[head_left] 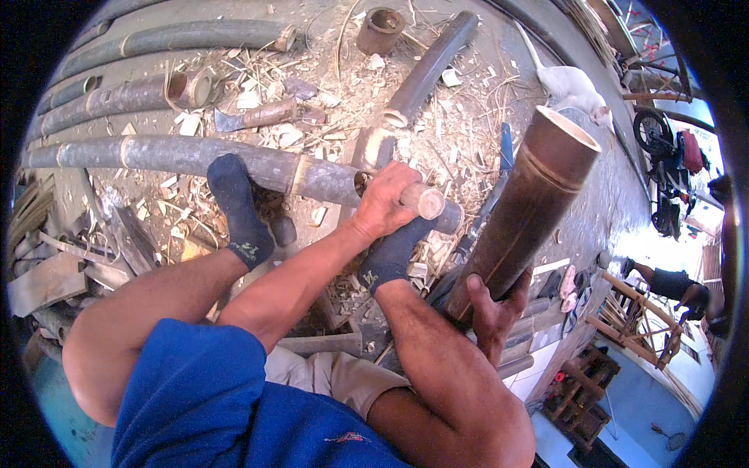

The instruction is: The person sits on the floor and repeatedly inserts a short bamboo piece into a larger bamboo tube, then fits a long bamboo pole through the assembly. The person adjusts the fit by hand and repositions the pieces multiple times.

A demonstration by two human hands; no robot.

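My left hand is closed around a pale round wooden handle whose blunt end points right; the fist hides the rest of it. Beneath this hand runs a long grey bamboo pole, with a hole cut near its right end, and my socked feet rest against it. At the right, my right hand wraps around the lower part of a thick brown bamboo tube. The tube tilts up and away to the right, with its pale cut rim showing.
Wood shavings litter the floor. A blade with a wooden handle, a short bamboo ring and a dark bamboo length lie beyond. More poles stretch at far left. A white cat lies behind the tube; another person is at far right.
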